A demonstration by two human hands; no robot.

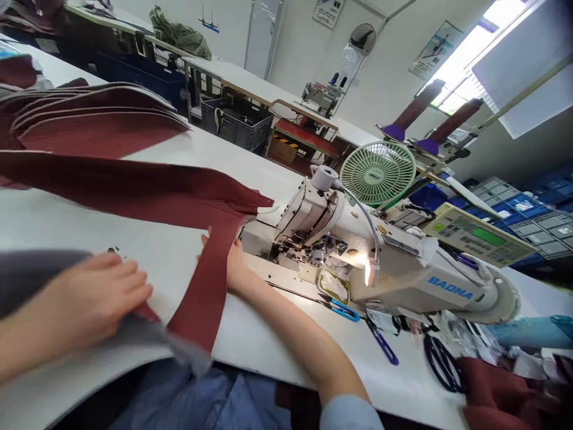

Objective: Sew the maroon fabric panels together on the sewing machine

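Note:
A long maroon fabric piece (197, 280) with a grey back lies across the white table, one strip hanging toward the front edge. My left hand (105, 292) is smeared by motion, its fingers curled over a grey-and-maroon edge of the fabric; its thumb is hidden. Behind the strip, my right hand (235, 266) shows fingertips on both sides of it, closed round the cloth close to the sewing machine (367, 239). The fabric's far end rests beside the machine's needle area, whose details I cannot make out. Stacked maroon panels (98, 122) lie at the far left.
Blue-handled scissors (344, 309), a purple-handled tool (382, 343) and black-handled scissors (441, 361) lie right of my right arm. A green fan (378, 173), thread cones (418, 110) and a control panel (481, 233) stand behind the machine. Maroon cloth (496, 388) lies front right.

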